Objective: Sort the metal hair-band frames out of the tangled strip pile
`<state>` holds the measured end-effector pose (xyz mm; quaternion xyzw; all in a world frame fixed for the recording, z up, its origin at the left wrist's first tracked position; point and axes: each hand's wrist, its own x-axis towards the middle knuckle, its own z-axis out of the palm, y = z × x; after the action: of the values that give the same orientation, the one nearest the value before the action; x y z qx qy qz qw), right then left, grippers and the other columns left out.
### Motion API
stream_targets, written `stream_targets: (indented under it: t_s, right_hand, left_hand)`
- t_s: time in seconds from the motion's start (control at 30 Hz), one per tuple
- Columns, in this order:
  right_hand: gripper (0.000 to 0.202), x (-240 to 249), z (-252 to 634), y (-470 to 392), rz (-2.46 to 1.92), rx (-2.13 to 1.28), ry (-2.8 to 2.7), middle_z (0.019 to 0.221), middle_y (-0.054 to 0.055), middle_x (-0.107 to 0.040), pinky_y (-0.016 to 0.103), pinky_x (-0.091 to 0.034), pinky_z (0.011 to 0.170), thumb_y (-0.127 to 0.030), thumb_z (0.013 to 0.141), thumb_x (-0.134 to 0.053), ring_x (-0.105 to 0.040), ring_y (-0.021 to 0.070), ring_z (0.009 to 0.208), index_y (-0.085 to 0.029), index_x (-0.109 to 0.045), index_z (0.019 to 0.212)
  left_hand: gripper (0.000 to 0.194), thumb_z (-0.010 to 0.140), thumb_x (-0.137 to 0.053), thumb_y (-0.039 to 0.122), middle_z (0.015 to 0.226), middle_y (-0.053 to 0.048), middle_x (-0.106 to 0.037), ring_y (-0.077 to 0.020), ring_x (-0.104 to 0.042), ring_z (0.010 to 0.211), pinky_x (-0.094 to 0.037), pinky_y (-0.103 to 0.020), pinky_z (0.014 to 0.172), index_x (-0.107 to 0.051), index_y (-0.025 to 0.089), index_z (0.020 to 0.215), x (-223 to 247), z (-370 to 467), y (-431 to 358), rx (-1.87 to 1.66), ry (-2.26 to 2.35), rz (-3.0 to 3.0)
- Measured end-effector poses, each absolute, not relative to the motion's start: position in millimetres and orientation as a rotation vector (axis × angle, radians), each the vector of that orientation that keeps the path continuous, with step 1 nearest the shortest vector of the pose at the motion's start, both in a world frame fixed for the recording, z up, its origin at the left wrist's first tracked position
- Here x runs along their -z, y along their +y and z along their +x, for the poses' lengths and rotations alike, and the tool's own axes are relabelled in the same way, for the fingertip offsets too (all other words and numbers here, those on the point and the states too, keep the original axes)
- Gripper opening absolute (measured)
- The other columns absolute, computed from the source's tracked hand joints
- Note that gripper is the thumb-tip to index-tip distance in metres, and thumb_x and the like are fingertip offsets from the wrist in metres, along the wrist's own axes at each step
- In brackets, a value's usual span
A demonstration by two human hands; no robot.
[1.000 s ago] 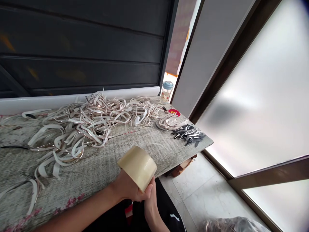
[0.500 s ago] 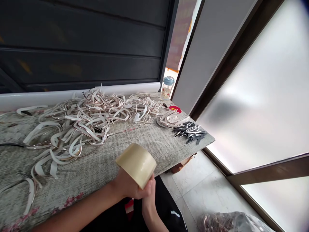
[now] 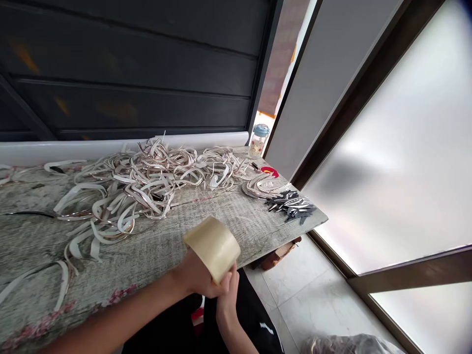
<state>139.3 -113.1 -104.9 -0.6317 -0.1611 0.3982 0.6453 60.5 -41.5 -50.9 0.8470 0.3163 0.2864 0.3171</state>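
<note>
A wide roll of yellowish tape (image 3: 214,247) is held tilted over the front edge of the table. My left hand (image 3: 197,275) grips the roll from below and behind, its fingers partly hidden by it. Against the roll's lower right end, my right hand (image 3: 228,290) is closed, its fingertips touching my left hand; what it pinches, if anything, is hidden. Beyond the roll, a tangled heap of white and copper-coloured strips (image 3: 147,184) covers the back and left of the table.
The worn wooden table (image 3: 221,211) also bears a curved bundle of pale strips (image 3: 260,187), dark strips (image 3: 293,205) and a red disc (image 3: 270,171). A blue-lidded bottle (image 3: 259,140) stands at the back corner. A plastic bag (image 3: 350,344) lies on the floor.
The view has shifted slightly, so the strips at the left appear further right. The tape roll is turned a little, still in my left hand, and both hands remain together.
</note>
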Motion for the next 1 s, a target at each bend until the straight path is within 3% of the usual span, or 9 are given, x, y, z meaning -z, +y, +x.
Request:
stream_targets:
  t_s: [0.1,0.17,0.3,0.43,0.53,0.6,0.8,1.0]
  right_hand:
    - [0.067,98.5,140.9,-113.0,-1.397,-1.151,-0.368,0.036,0.001,-0.046,0.028,-0.035,0.040,-0.072,0.091,-0.026,-0.050,0.0175,0.038,-0.024,-0.047,0.050]
    - [0.076,98.2,146.4,-118.6,-1.374,-1.284,-0.453,0.038,0.006,-0.052,0.027,-0.033,0.041,-0.075,0.091,-0.018,-0.054,0.0178,0.038,-0.022,-0.051,0.048]
    - [0.089,105.9,171.8,-142.6,-1.356,-1.426,-0.873,0.043,0.008,-0.058,0.024,-0.027,0.040,-0.076,0.091,-0.008,-0.053,0.0156,0.038,-0.017,-0.062,0.053]
    - [0.060,98.9,205.4,-158.3,-1.519,-0.655,-1.189,0.046,0.001,-0.054,0.025,-0.034,0.043,-0.061,0.094,-0.044,-0.050,0.0139,0.043,-0.019,-0.058,0.054]
    - [0.026,81.8,224.7,-151.7,-1.426,-0.088,-1.518,0.084,0.006,-0.073,0.032,-0.050,0.067,-0.043,0.093,-0.059,-0.067,0.0208,0.074,-0.020,-0.070,0.092]
    - [0.032,73.3,232.1,-142.9,-1.341,0.111,-1.759,0.109,0.008,-0.074,0.039,-0.049,0.088,-0.038,0.092,-0.061,-0.069,0.0235,0.093,-0.022,-0.063,0.121]
    - [0.041,76.2,234.2,-128.6,-1.249,0.265,-2.026,0.133,0.007,-0.064,0.044,-0.045,0.102,-0.034,0.095,-0.059,-0.059,0.0270,0.124,-0.022,-0.056,0.135]
    - [0.029,77.4,215.9,-127.1,-0.985,0.109,-2.005,0.118,0.003,-0.073,0.032,-0.049,0.102,-0.019,0.097,-0.057,-0.067,0.0153,0.113,-0.020,-0.062,0.126]
  left_hand:
    - [0.052,0.084,-0.043,0.059,0.099,-0.012,-0.076,-0.0356,-0.067,0.102,-0.049,-0.047,0.096,-0.070,0.017,0.100,43.4,53.3,-27.8,-0.888,0.917,1.783]
    - [0.062,0.090,-0.030,0.060,0.107,-0.016,-0.074,-0.0363,-0.065,0.109,-0.050,-0.048,0.096,-0.066,0.012,0.110,38.6,48.3,-19.8,-0.962,0.974,1.634]
    - [0.050,0.076,-0.060,0.061,0.098,-0.014,-0.075,-0.0387,-0.066,0.107,-0.049,-0.048,0.098,-0.071,0.017,0.096,30.0,46.4,-21.8,-1.033,0.936,1.442]
    - [0.040,0.070,-0.071,0.050,0.103,-0.012,-0.075,-0.0372,-0.066,0.107,-0.048,-0.047,0.100,-0.074,0.020,0.097,25.7,51.0,-30.0,-1.008,0.826,1.428]
    - [0.049,0.072,-0.066,0.058,0.103,-0.014,-0.076,-0.0388,-0.066,0.107,-0.048,-0.049,0.099,-0.073,0.016,0.096,23.7,54.2,-26.4,-1.077,0.853,1.214]
    - [0.058,0.072,-0.063,0.063,0.102,-0.015,-0.076,-0.0406,-0.067,0.106,-0.048,-0.052,0.099,-0.071,0.012,0.098,21.2,55.7,-22.1,-1.092,0.832,1.063]
    - [0.054,0.066,-0.071,0.061,0.098,-0.015,-0.078,-0.0417,-0.068,0.103,-0.049,-0.049,0.098,-0.073,0.013,0.090,17.8,57.5,-21.5,-1.117,0.853,1.090]
    - [0.054,0.072,-0.066,0.065,0.097,-0.015,-0.077,-0.0392,-0.068,0.102,-0.050,-0.049,0.096,-0.073,0.014,0.087,25.0,57.9,-26.9,-1.099,0.771,1.158]
